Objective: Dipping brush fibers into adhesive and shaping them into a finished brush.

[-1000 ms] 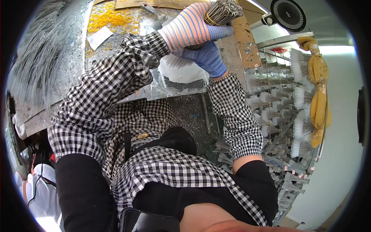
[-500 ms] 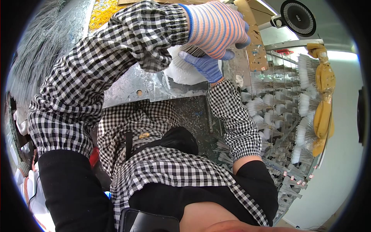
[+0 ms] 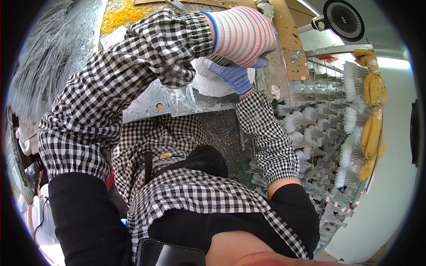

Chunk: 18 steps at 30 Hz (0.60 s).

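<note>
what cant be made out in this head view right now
All in the head view:
Most of the bundle of dark strands: hidden by the left hand and right hand.
The left hand's grip: hidden behind its own back.
Part of the paper slip: covered by the left checked sleeve.
The phone's lower end: cut off by the lower edge.
</note>
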Available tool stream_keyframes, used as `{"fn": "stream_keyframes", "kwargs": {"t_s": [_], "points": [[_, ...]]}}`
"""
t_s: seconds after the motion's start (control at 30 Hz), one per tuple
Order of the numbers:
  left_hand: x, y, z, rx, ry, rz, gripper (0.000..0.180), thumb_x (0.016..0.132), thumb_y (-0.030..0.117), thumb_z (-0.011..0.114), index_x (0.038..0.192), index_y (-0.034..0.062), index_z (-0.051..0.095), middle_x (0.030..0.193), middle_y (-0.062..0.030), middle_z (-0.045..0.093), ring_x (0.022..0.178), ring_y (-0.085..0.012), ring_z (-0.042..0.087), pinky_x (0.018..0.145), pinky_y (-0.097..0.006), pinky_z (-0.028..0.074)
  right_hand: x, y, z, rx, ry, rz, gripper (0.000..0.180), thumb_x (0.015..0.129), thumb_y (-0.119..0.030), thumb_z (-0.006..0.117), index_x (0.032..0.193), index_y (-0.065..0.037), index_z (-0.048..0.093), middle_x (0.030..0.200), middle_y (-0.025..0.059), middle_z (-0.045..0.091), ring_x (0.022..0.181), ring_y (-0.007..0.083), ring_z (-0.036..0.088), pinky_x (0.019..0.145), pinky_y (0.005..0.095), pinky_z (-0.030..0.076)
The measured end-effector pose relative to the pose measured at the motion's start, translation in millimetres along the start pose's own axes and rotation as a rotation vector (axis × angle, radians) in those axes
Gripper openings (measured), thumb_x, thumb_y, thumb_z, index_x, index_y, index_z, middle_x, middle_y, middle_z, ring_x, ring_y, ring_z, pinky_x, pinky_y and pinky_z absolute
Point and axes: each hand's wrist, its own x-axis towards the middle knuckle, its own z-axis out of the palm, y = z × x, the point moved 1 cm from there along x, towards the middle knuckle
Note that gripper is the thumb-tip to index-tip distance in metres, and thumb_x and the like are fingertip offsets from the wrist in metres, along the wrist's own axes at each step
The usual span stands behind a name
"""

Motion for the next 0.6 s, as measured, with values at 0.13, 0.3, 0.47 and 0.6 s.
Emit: {"fn": "stream_keyframes", "kwargs": {"t_s": [0.13,0.3,0.47,0.6], "points": [[1,2,-4,-0.025,-0.011,-0.023,0.034,0.078,0.019,0.082,0.11,0.0109,0.076,0.102,-0.007,0.071,0.099,-0.028,0.072,0.084,-0.04,0.061,0,2,1,-0.013,0.007,0.022,0.1,0.073,-0.053,0.09,0.143,0.005,0.046,0.14,0.0224,0.053,0.129,0.0321,0.055,0.109,0.0406,0.048],[-2,14,-29,-0.006,-0.12,-0.017,0.033,0.078,0.018,0.081,0.11,0.0109,0.076,0.102,-0.0069,0.072,0.099,-0.0281,0.072,0.084,-0.04,0.061,-1,6,4,0.001,0.035,-0.001,0.098,0.074,-0.051,0.09,0.142,0.004,0.047,0.141,0.0225,0.053,0.129,0.0317,0.056,0.109,0.0407,0.047],[-1,24,-48,0.045,-0.186,-0.01,0.034,0.078,0.02,0.082,0.11,0.0103,0.075,0.102,-0.0067,0.071,0.098,-0.0277,0.072,0.083,-0.04,0.061,-2,13,5,-0.051,0.08,-0.032,0.094,0.076,-0.051,0.089,0.142,0.002,0.049,0.141,0.0214,0.055,0.13,0.0308,0.055,0.11,0.0401,0.045],[2,29,-47,0.07,-0.205,0.011,0.034,0.079,0.021,0.082,0.111,0.0096,0.075,0.101,-0.0072,0.071,0.097,-0.0281,0.073,0.083,-0.04,0.061,-6,21,6,-0.1,0.058,-0.08,0.091,0.079,-0.053,0.086,0.144,0.0,0.049,0.142,0.0186,0.055,0.131,0.0291,0.054,0.11,0.0391,0.044]]}}
